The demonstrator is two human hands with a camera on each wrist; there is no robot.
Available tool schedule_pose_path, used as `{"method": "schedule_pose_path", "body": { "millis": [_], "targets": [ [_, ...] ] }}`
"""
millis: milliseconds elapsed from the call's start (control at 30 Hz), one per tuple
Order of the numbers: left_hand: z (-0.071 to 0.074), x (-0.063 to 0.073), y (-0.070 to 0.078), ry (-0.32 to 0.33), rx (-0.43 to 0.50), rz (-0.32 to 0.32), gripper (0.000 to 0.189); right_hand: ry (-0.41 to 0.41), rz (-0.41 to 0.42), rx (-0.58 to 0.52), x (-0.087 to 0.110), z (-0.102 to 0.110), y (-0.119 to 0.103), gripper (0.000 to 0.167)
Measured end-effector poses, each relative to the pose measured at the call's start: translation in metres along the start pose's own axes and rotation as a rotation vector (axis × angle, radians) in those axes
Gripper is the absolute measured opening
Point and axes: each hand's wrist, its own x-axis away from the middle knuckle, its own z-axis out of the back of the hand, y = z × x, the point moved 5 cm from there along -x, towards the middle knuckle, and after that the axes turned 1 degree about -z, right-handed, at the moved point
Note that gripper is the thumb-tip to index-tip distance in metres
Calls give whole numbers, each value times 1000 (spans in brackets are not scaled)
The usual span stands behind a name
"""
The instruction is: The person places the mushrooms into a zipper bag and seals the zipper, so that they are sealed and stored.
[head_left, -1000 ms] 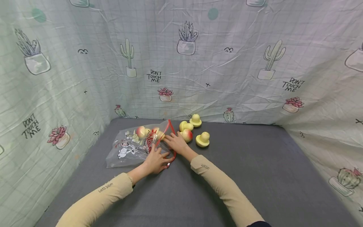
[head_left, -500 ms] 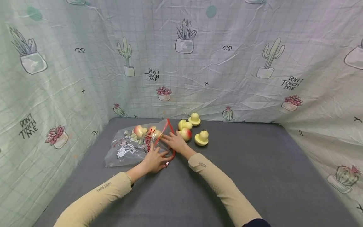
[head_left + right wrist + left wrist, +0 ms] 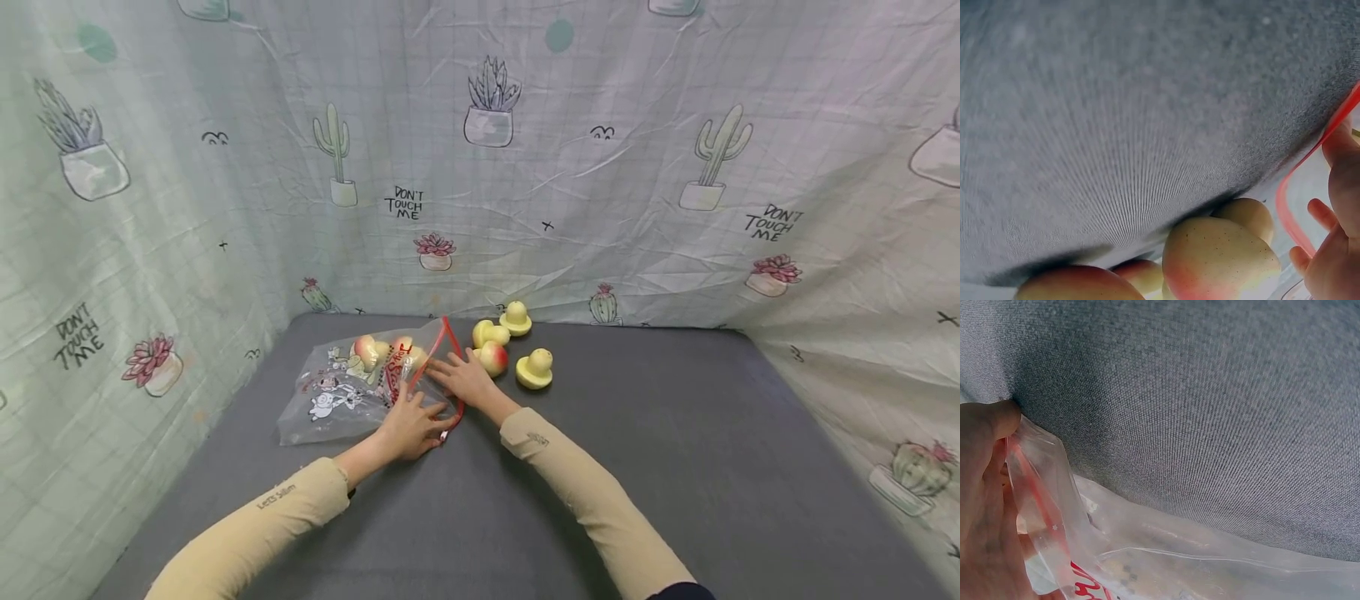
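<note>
A clear zip bag [image 3: 330,408] with a red zip edge lies on the table, its mouth toward the right. Two yellow mushroom-shaped toys with reddish caps are inside it, one a toy mushroom [image 3: 365,352] deeper in. My left hand [image 3: 411,425] holds the near side of the mouth; in the left wrist view its thumb grips the film's edge, with fingers behind the film. My right hand [image 3: 467,379] reaches into the mouth, straight fingers against the nearer mushroom. In the right wrist view the red zip strip [image 3: 1291,212] crosses that thumb.
Right of the bag lie several loose toy mushrooms: one red-capped mushroom [image 3: 493,358] close beside my right hand, one behind it, another mushroom [image 3: 516,319] near the back curtain, and one mushroom [image 3: 535,369] farther right. A printed curtain [image 3: 600,225] encloses the grey table [image 3: 675,433].
The toy mushrooms inside the bag have shifted slightly left, deeper into it, with my right fingers following a little. My left hand stays at the bag's mouth; the loose mushrooms have not moved.
</note>
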Motion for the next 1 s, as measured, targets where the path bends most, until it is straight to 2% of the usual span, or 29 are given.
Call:
{"method": "schedule_pose_path", "body": {
  "millis": [167,500,867,1000],
  "targets": [
    [1,0,2,13,-15,-2,47,27,-1,-41,6,0,1,51],
    [1,0,1,-21,-3,8,48,104,14,-146,19,9,11,54],
    [2,1,1,28,45,3,46,217,1,-188,39,23,26,47],
    [2,1,1,35,44,5,46,282,8,-210,49,31,31,44]
  ]
}}
